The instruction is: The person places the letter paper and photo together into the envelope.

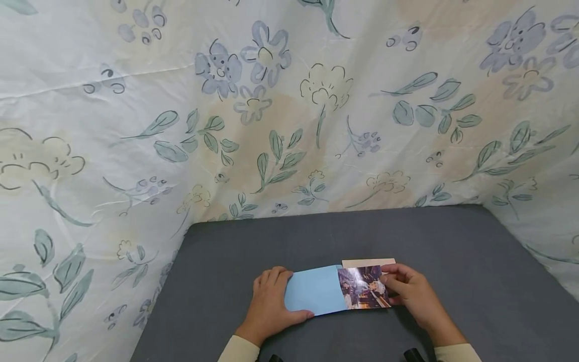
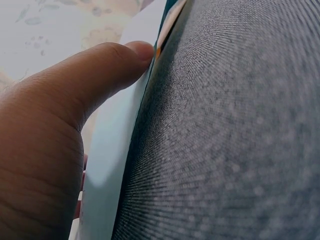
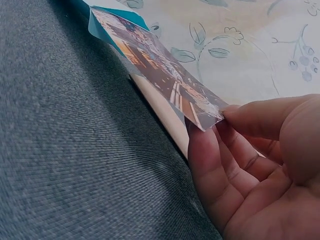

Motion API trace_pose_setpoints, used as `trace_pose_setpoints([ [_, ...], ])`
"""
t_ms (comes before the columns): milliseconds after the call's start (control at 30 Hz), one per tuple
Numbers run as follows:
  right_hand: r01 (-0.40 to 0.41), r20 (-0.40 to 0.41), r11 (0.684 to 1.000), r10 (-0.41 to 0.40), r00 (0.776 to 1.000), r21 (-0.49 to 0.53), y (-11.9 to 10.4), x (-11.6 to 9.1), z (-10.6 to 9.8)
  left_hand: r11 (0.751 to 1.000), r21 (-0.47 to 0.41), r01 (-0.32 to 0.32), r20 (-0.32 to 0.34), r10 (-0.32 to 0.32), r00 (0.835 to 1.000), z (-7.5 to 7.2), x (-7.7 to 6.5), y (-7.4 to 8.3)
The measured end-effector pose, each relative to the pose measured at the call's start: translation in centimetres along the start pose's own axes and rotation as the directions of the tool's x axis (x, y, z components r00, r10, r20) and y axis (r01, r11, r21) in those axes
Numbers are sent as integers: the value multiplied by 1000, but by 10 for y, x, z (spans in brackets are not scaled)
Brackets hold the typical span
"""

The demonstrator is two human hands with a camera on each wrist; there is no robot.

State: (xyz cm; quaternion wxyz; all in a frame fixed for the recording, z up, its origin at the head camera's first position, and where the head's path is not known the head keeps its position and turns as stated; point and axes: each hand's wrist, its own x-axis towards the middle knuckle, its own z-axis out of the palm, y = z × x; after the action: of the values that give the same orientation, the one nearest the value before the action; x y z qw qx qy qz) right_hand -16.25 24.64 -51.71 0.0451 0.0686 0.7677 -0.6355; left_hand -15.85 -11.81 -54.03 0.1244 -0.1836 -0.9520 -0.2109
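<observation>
A light-blue paper envelope (image 1: 314,291) lies low over the dark table, its mouth facing right. My left hand (image 1: 273,301) grips its left end, thumb along the near edge and fingers at the far side. A glossy photo print (image 1: 364,287) reaches out of the envelope's mouth, its left end hidden inside. Between thumb and fingertips, my right hand (image 1: 409,291) pinches the print's right end. In the right wrist view, the print (image 3: 160,65) slants up from the teal-lined envelope mouth (image 3: 122,14) to the fingers. A beige card (image 1: 368,262) lies partly under the print.
Dark grey cloth covers the table (image 1: 253,241). A floral curtain (image 1: 289,125) hangs behind it and along both sides. Black device parts (image 1: 412,355) show near the sleeves at the bottom of the head view.
</observation>
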Motion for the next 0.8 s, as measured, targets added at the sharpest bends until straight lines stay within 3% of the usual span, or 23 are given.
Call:
trace_pose_setpoints([
  [267,2,6,1000,-2,1000,2,1,-3,0,1000,6,-17,-24,17,1000,-1,-1,0],
  [800,11,13,999,-12,1000,38,5,-9,4,1000,2,-19,-6,19,1000,-3,-5,-2],
])
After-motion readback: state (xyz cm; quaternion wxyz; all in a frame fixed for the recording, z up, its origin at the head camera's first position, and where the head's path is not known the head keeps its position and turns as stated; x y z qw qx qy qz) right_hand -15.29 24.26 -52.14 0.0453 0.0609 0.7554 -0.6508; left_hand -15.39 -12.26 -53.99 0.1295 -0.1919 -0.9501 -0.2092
